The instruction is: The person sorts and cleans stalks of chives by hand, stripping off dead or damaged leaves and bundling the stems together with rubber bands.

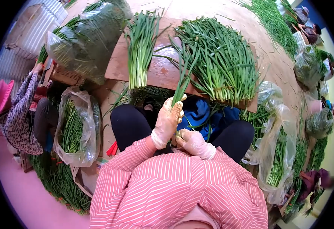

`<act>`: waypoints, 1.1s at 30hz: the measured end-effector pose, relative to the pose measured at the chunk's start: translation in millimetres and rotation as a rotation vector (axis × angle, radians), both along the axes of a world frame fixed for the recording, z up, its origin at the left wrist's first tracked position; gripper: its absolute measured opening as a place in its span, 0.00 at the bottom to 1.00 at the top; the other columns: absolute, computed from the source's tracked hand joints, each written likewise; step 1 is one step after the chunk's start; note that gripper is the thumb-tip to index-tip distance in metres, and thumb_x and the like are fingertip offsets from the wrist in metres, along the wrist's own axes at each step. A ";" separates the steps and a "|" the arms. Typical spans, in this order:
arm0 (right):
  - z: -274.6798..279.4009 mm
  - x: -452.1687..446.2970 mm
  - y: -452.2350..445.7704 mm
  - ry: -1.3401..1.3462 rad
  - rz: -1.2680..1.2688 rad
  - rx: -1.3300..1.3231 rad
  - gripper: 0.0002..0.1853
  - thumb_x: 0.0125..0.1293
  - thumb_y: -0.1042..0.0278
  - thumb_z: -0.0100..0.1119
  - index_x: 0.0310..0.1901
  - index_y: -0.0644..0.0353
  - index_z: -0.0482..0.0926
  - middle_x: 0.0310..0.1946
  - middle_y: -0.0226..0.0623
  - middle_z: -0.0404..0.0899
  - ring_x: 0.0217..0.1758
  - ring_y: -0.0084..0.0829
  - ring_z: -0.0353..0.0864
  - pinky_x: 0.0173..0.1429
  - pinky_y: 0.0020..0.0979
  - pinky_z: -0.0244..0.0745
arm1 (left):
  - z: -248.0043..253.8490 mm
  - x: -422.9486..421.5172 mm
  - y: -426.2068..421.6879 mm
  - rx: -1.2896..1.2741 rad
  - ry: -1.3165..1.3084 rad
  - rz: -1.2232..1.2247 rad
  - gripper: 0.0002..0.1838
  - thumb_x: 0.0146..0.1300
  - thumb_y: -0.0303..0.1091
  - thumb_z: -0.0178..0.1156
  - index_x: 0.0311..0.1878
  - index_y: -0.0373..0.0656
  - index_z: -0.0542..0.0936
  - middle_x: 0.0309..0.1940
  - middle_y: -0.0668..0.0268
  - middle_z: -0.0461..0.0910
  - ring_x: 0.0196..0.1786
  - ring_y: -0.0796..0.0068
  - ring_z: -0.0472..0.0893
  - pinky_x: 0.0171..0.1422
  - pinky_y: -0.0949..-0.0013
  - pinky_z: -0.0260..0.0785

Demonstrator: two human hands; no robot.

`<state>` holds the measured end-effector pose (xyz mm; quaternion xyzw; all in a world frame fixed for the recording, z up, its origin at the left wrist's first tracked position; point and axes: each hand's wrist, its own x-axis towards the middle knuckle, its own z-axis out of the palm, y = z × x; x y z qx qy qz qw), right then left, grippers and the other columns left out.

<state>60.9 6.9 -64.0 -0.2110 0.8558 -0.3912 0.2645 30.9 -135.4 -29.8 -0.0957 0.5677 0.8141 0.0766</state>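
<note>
My left hand (167, 121), in a thin whitish glove, is closed around a small bunch of garlic chives (183, 78). Their green leaves point away from me over the board's near edge. Lower down, close to my chest, my gloved right hand (194, 142) has its fingers pressed together at the pale stem ends of the same bunch. Beyond my hands lies a wooden board (117, 59). On its right side is a big heap of garlic chives (224, 57), and on its left a smaller, straight-laid bundle (141, 53).
Plastic bags of chives stand to my left (71, 129) and right (279, 152). A large wrapped bale (89, 40) sits at upper left. Beside it a person in a patterned sleeve (20, 107) sits near a pink chair (2, 97). More people are along the far right.
</note>
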 end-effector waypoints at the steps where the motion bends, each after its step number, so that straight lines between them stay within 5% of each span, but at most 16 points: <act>1: -0.4 -3.5 0.3 -0.032 0.002 -0.058 0.16 0.66 0.50 0.50 0.32 0.53 0.79 0.29 0.41 0.79 0.35 0.46 0.79 0.39 0.43 0.72 | 8.6 0.9 -2.6 -0.001 0.051 0.039 0.18 0.71 0.41 0.50 0.58 0.40 0.71 0.25 0.78 0.63 0.26 0.90 0.62 0.29 0.84 0.57; 5: 3.1 -15.4 2.4 -0.025 -0.052 -0.135 0.16 0.67 0.53 0.51 0.30 0.55 0.79 0.27 0.37 0.79 0.30 0.39 0.80 0.35 0.37 0.73 | 66.8 -23.6 -48.8 -0.236 0.274 0.248 0.18 0.72 0.43 0.48 0.56 0.41 0.72 0.23 0.78 0.64 0.23 0.89 0.61 0.26 0.83 0.54; 9: -4.5 -23.3 12.3 -0.090 -0.129 -0.066 0.16 0.67 0.55 0.52 0.29 0.57 0.80 0.24 0.35 0.80 0.27 0.33 0.81 0.33 0.33 0.74 | 72.2 -88.6 -137.9 -0.381 0.393 0.372 0.17 0.72 0.42 0.47 0.53 0.40 0.74 0.23 0.75 0.68 0.23 0.86 0.64 0.26 0.81 0.57; 13: -16.5 -22.4 22.1 -0.153 -0.211 -0.091 0.17 0.68 0.53 0.51 0.29 0.57 0.80 0.22 0.35 0.79 0.26 0.31 0.79 0.33 0.31 0.73 | -10.5 -151.8 -222.2 -0.184 0.140 0.239 0.14 0.71 0.37 0.48 0.53 0.40 0.75 0.24 0.75 0.70 0.24 0.84 0.67 0.30 0.78 0.63; 14: -18.0 -21.7 23.5 -0.188 -0.250 -0.106 0.17 0.68 0.53 0.51 0.29 0.57 0.80 0.22 0.34 0.78 0.26 0.30 0.79 0.33 0.30 0.73 | -30.3 -159.4 -232.3 -0.380 0.059 0.277 0.14 0.71 0.37 0.49 0.53 0.41 0.77 0.27 0.74 0.74 0.28 0.82 0.70 0.35 0.75 0.66; 18: -15.5 -25.0 24.8 -0.267 -0.355 -0.101 0.15 0.67 0.55 0.55 0.31 0.58 0.81 0.21 0.32 0.78 0.25 0.24 0.77 0.32 0.27 0.72 | -88.2 -174.0 -246.5 -0.439 -0.082 0.197 0.14 0.70 0.37 0.51 0.50 0.44 0.80 0.39 0.70 0.80 0.41 0.78 0.75 0.45 0.71 0.67; 22: -8.9 -32.9 25.7 -0.372 -0.416 -0.079 0.14 0.67 0.57 0.56 0.32 0.57 0.81 0.21 0.31 0.78 0.25 0.22 0.76 0.33 0.25 0.72 | -129.0 -187.4 -250.3 -0.822 0.048 0.257 0.16 0.69 0.38 0.52 0.52 0.40 0.79 0.45 0.62 0.81 0.46 0.70 0.77 0.53 0.68 0.66; 23: -9.2 -35.3 24.5 -0.379 -0.418 -0.077 0.14 0.67 0.57 0.56 0.32 0.57 0.81 0.21 0.31 0.78 0.25 0.22 0.76 0.33 0.25 0.72 | -125.1 -185.1 -241.7 -0.660 0.145 0.271 0.26 0.66 0.46 0.55 0.62 0.39 0.71 0.55 0.54 0.75 0.56 0.62 0.73 0.63 0.65 0.61; 24: -9.7 -37.8 23.2 -0.342 -0.377 -0.050 0.14 0.67 0.56 0.56 0.32 0.57 0.81 0.21 0.32 0.78 0.25 0.24 0.77 0.33 0.26 0.72 | -118.7 -181.7 -235.6 -0.658 0.141 0.262 0.26 0.66 0.46 0.55 0.62 0.39 0.71 0.55 0.54 0.75 0.56 0.62 0.73 0.63 0.65 0.61; 26: -15.5 -38.1 26.8 -0.303 -0.376 -0.011 0.14 0.67 0.56 0.55 0.32 0.57 0.81 0.22 0.32 0.78 0.25 0.26 0.78 0.33 0.28 0.73 | -112.6 -183.5 -211.4 -0.845 0.121 0.443 0.42 0.61 0.57 0.57 0.70 0.40 0.58 0.66 0.49 0.63 0.67 0.56 0.63 0.70 0.63 0.53; 27: -26.5 -36.7 29.9 -0.201 -0.352 -0.028 0.15 0.66 0.55 0.55 0.31 0.57 0.81 0.23 0.34 0.79 0.27 0.30 0.79 0.34 0.30 0.73 | -106.6 -184.6 -207.7 -0.867 0.102 0.343 0.52 0.56 0.65 0.57 0.72 0.39 0.50 0.69 0.46 0.54 0.72 0.52 0.54 0.73 0.60 0.48; 30: -23.1 -43.4 32.3 -0.157 -0.376 -0.028 0.16 0.65 0.52 0.55 0.31 0.57 0.80 0.28 0.39 0.80 0.32 0.40 0.81 0.38 0.36 0.74 | -96.0 -183.7 -178.7 -1.232 0.166 0.241 0.57 0.51 0.67 0.61 0.71 0.35 0.49 0.68 0.42 0.56 0.69 0.48 0.58 0.72 0.58 0.51; 33: -14.8 -47.7 33.3 0.001 -0.388 0.030 0.13 0.64 0.54 0.57 0.33 0.55 0.81 0.30 0.40 0.80 0.34 0.40 0.81 0.40 0.36 0.75 | -89.8 -192.9 -160.9 -1.131 0.188 0.145 0.57 0.51 0.65 0.63 0.72 0.37 0.48 0.68 0.43 0.56 0.69 0.50 0.60 0.71 0.59 0.53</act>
